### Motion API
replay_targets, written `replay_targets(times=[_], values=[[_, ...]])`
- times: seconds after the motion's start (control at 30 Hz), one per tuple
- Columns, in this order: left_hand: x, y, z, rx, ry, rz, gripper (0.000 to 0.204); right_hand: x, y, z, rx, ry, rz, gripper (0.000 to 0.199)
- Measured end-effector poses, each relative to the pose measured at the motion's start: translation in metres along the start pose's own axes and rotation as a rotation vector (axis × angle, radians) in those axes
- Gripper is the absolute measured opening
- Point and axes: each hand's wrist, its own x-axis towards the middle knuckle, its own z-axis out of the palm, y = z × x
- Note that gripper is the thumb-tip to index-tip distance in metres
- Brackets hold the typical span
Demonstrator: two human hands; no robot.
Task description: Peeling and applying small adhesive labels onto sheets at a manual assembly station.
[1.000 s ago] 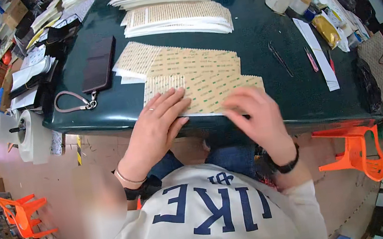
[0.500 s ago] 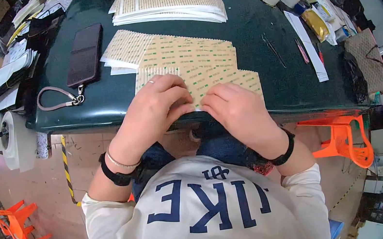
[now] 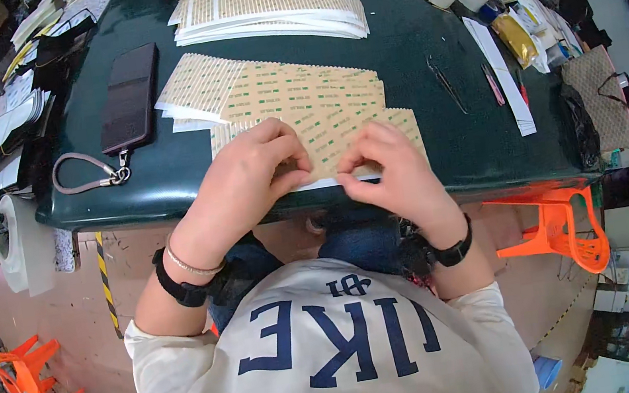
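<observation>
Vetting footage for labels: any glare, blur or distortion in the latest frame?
Head view: table shows pale sheen along its near edge, at left; fisheye bends that edge. Head view: corners go black, rim detail looks soft. Head view: left hand, right hand and sheet look fairly sharp.

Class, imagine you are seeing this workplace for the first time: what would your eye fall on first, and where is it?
Probably the left hand and right hand, fingertips close together at the near edge of a tan, green-printed sheet, at the front of the dark green table. Next, perhaps, the bright orange chairs: one at lower left, one right of the person.
</observation>
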Motion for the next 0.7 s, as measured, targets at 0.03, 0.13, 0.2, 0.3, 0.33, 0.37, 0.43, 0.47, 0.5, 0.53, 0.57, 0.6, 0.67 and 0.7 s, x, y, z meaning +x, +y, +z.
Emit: replay_targets(times=[0.03,0.13,0.2,0.3,0.33,0.37,0.43,0.47,0.5,0.53,0.57,0.6,0.67,0.7], values=[[0.001,0.000,-0.001,-0.034,-0.010,-0.030,0.012,-0.006,0.007,-0.005,-0.012,0.027,0.012,0.014],[0.003,0.003,-0.005,0.001,-0.026,-0.010,0.014,-0.025,0.029,-0.036,-0.042,0.106,0.111,0.015],[0.004,0.008,-0.005,0.016,-0.029,0.005,0.015,-0.034,0.038,-0.050,-0.057,0.049,0.100,0.016],[0.003,0.016,-0.004,-0.049,-0.080,-0.097,0.018,-0.036,0.036,-0.056,-0.062,0.012,0.100,0.018],[0.006,0.017,0.001,-0.049,-0.084,-0.096,0.018,-0.033,0.031,-0.052,-0.062,0.004,0.084,0.020],[0.010,0.018,0.008,0.047,-0.021,-0.009,0.018,-0.028,0.026,-0.046,-0.059,-0.004,0.067,0.021],[0.016,0.018,0.018,0.252,0.077,0.150,0.019,-0.016,0.016,-0.029,-0.052,-0.007,0.052,0.023],[0.017,0.017,0.020,0.241,0.099,0.170,0.019,-0.010,0.013,-0.019,-0.086,0.018,0.031,0.024],[0.017,0.016,0.021,0.205,0.093,0.126,0.018,-0.006,0.011,-0.012,-0.120,0.042,0.011,0.026],[0.018,0.015,0.022,0.169,0.086,0.082,0.018,-0.003,0.012,-0.010,-0.164,0.057,-0.020,0.028],[0.018,0.014,0.022,0.131,0.075,0.037,0.017,-0.003,0.015,-0.011,-0.151,0.065,-0.003,0.028],[0.019,0.013,0.021,0.130,0.074,0.033,0.017,-0.004,0.019,-0.015,-0.175,0.051,0.017,0.028],[0.021,0.011,0.018,0.097,0.011,0.020,0.016,-0.009,0.030,-0.028,-0.231,0.029,0.091,0.029],[0.021,0.011,0.017,0.079,-0.019,0.015,0.016,-0.012,0.035,-0.033,-0.228,0.025,0.056,0.029]])
